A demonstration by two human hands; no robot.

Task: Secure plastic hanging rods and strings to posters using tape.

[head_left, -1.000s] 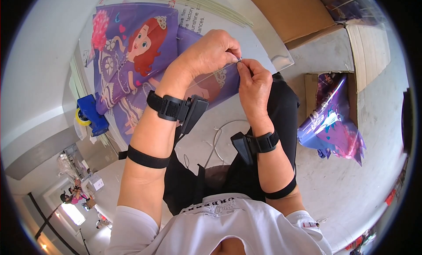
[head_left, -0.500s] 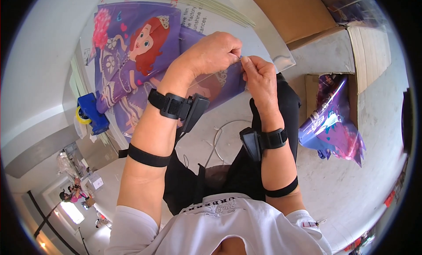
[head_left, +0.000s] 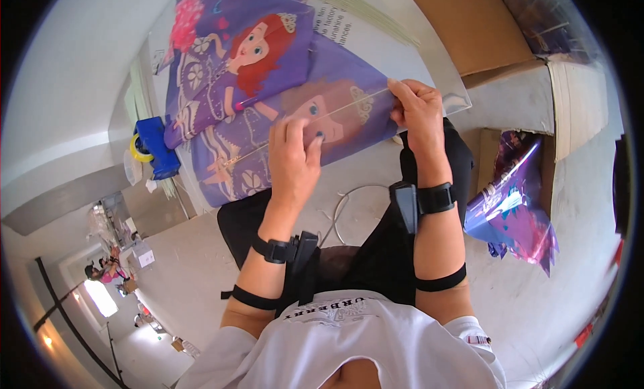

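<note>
In front of me lies a purple plastic film sheet (head_left: 245, 131) printed with a cartoon princess, shaped like a kite's sail. A thin pale stick (head_left: 335, 112) runs slantwise along it. My right hand (head_left: 421, 114) pinches the stick's end at the sheet's right corner, thumb on top. Over the middle of the sheet is my left hand (head_left: 293, 159), its fingers apart and bent slightly; whether they touch the film is hard to tell. A second printed purple sheet (head_left: 231, 60) overlaps this one at the far left.
A bundle of thin pale sticks (head_left: 369, 15) lies at the far edge of the white work board (head_left: 446, 87). A blue tape dispenser (head_left: 159, 147) stands at the left. On the right, crumpled purple film (head_left: 513, 194) spills from a cardboard box (head_left: 486, 161); a larger cardboard box (head_left: 463, 27) stands beyond.
My hands were together near the sheet's right corner. My left hand has drawn back leftward and opened, while my right hand keeps its pinch. The stick now lies along the sheet.
</note>
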